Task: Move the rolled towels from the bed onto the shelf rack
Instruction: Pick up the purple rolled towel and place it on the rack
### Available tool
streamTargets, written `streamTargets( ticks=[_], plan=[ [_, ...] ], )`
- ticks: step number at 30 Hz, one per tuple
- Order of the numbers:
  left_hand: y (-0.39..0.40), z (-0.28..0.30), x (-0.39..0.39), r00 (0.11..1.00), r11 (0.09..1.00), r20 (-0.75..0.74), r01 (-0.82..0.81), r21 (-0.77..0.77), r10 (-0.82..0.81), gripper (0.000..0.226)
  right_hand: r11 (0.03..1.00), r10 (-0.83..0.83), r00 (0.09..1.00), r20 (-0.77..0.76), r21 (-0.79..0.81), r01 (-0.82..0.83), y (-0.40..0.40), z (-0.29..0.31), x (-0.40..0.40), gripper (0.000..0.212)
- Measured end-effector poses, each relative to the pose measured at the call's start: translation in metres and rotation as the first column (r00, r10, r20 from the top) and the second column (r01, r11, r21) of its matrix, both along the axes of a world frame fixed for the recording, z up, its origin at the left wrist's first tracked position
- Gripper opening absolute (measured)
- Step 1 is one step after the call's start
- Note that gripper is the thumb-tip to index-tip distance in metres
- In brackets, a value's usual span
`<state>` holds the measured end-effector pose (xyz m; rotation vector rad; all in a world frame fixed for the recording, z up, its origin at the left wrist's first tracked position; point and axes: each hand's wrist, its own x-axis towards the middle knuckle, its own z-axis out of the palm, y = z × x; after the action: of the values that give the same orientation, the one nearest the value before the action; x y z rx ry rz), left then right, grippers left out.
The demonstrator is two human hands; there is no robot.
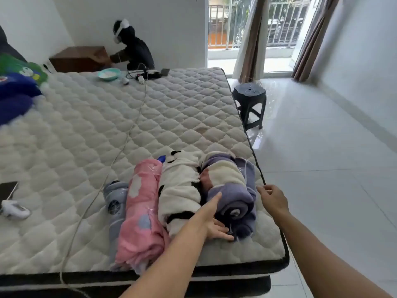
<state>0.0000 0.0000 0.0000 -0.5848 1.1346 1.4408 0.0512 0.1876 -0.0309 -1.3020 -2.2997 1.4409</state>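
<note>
Towel: soft purple-and-cream rolled fleece towel (231, 186), light, squashy; hold both ends
Left hand (211, 222): fingers tucking under it
Right hand (271, 200): relaxed, empty

Bright daylight pours in through the glass doors (277, 33) at the far right, overexposing the view outside and casting a glossy glare on the floor (311, 147) around the stool (250, 104). The bed (107, 136) is evenly lit with only soft, faint shadows. Wide-angle distortion bends the walls and bed edge towards the borders, and the whole picture is slightly soft, with the far figure (131, 48) blurred.
</note>
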Motion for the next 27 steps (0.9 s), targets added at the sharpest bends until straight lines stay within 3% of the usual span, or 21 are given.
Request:
streamTargets(
  ticks=[6, 11, 15, 22, 27],
  plan=[
    [0.032, -0.024, -0.021, 0.977, 0.972, 0.025, -0.210, -0.102, 0.214, 0.089, 0.984, 0.067, 0.994, -0.083, -0.158, -0.080, 0.035, -0.022, -0.103, 0.064],
    [0.046, -0.042, -0.030, 0.950, 0.945, 0.087, -0.283, -0.164, 0.300, 0.051, 0.946, 0.268, 0.962, -0.046, -0.174, -0.272, 0.048, -0.039, -0.180, 0.081],
    [0.051, -0.048, -0.032, 0.929, 0.920, 0.090, -0.336, -0.199, 0.359, 0.035, 0.849, 0.501, 0.864, 0.047, -0.220, -0.480, 0.045, -0.044, -0.214, 0.069],
    [0.054, -0.044, -0.025, 0.908, 0.894, 0.035, -0.404, -0.193, 0.417, 0.036, 0.870, 0.379, 0.924, 0.046, -0.359, -0.339, 0.042, -0.039, -0.208, 0.053],
    [0.052, -0.028, -0.005, 0.889, 0.878, -0.030, -0.455, -0.150, 0.456, 0.047, 0.878, 0.234, 0.960, -0.154, -0.391, -0.276, 0.039, -0.007, -0.181, 0.040]
  ],
)
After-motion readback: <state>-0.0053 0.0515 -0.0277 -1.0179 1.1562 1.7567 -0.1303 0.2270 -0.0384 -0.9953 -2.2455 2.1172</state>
